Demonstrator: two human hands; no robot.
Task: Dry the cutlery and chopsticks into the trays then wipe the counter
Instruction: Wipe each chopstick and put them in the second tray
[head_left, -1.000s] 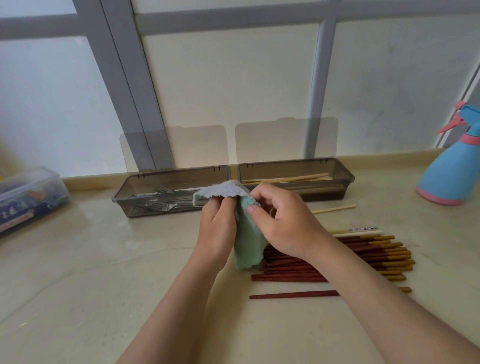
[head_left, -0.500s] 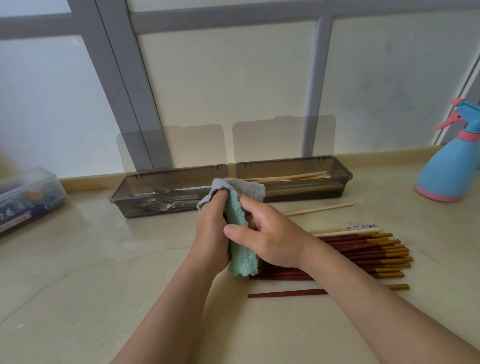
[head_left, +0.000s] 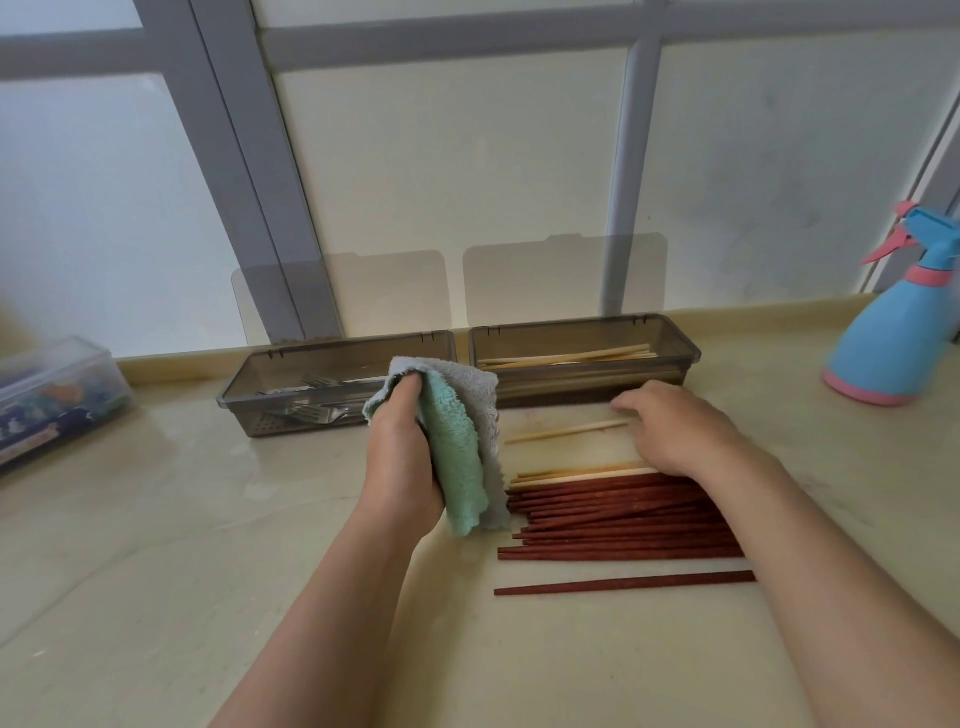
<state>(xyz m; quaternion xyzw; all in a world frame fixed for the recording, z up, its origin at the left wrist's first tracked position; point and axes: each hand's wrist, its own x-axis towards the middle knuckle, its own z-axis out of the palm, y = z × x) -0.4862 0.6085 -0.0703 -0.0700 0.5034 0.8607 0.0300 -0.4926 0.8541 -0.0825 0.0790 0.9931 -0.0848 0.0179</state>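
My left hand (head_left: 400, 467) grips a folded green and grey cloth (head_left: 460, 452) above the counter, in front of the two trays. My right hand (head_left: 675, 431) lies palm down, fingertips at the right end of a single pale chopstick (head_left: 566, 431) on the counter. Below it is a pile of dark red chopsticks (head_left: 623, 514) with a few pale ones along its top edge, and one red chopstick (head_left: 623, 583) lies apart nearer me. The left grey tray (head_left: 311, 358) holds forks (head_left: 311, 410). The right grey tray (head_left: 587, 332) holds pale chopsticks (head_left: 566, 357).
A blue and pink spray bottle (head_left: 893, 343) stands at the far right. A clear plastic box (head_left: 52, 395) sits at the left edge. Both tray lids stand open against the frosted window behind. The beige counter looks damp in front of the left tray.
My right hand has let go of the cloth and moved right and down to the single pale chopstick. My left hand still holds the cloth.
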